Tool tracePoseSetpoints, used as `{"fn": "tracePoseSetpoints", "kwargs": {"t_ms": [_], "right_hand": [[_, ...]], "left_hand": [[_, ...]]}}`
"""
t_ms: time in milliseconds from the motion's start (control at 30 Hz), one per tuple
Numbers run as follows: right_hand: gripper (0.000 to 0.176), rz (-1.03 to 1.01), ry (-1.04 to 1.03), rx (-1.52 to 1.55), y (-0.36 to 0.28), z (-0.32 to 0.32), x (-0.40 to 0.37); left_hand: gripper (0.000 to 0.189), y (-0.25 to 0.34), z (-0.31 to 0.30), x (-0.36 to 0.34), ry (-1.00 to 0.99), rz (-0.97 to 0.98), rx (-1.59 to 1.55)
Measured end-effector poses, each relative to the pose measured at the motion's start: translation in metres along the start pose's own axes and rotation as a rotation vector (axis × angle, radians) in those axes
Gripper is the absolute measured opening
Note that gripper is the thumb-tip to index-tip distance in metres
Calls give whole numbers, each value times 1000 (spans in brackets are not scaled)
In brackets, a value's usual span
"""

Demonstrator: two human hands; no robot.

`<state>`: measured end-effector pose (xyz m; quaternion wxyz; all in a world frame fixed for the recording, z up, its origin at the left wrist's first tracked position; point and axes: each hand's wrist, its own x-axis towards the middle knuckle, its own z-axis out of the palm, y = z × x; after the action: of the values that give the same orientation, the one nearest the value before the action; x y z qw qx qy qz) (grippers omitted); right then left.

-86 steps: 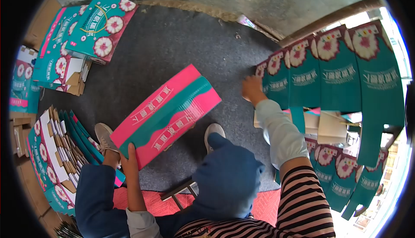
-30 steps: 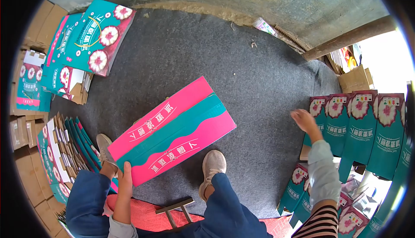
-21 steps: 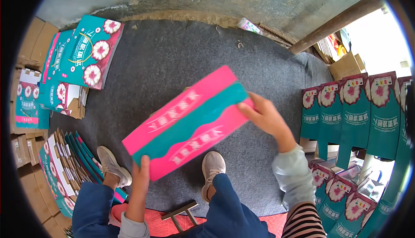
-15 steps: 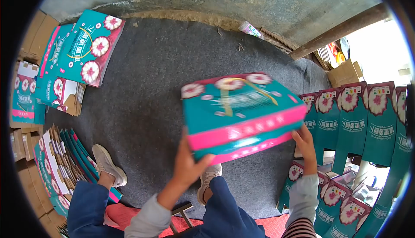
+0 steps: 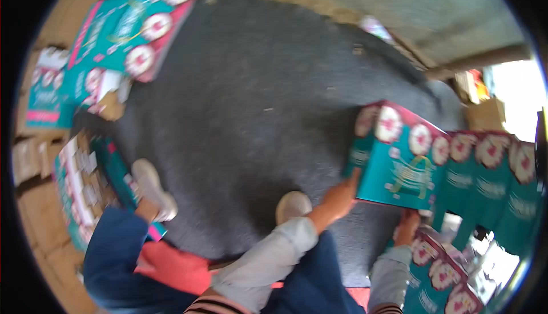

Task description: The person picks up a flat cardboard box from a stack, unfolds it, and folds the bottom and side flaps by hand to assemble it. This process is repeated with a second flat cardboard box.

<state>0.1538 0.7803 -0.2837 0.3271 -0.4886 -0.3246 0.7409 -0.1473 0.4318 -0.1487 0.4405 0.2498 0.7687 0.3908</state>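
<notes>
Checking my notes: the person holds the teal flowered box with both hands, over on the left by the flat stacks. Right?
Wrong side. The head view shows the left hand and right hand holding the teal flowered box on the right, beside the row of standing boxes.

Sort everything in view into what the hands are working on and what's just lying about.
In hand: teal box, gripped by left hand and right hand; row of standing boxes beside it.
Lying about: stacked boxes at far left; flat cartons by the left shoe; grey mat.
</notes>
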Motion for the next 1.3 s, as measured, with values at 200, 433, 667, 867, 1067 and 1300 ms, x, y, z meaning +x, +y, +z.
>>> {"fn": "tracePoseSetpoints", "kwargs": {"t_ms": [200,433,667,867,1067,1300], "right_hand": [[27,-348,-280,-1921,-3,33,-71],[39,73,-791,-1691,63,196,-195],[52,309,-1310,-1500,40,349,-344],[63,111,-1485,-1336,-39,449,-445],[72,-1283,-1212,-575,-138,531,-597],[59,-2131,-1249,-533,-86,538,-718]], "left_hand": [[86,7,-20,-45,-30,-26,92],[52,-16,-127,-242,387,-119,-111],[43,19,-176,-482,928,88,-41],[37,-15,-190,-661,1770,-44,257],[46,-154,-149,-715,1563,-965,507],[59,-236,-157,-672,1548,-970,393]]}}
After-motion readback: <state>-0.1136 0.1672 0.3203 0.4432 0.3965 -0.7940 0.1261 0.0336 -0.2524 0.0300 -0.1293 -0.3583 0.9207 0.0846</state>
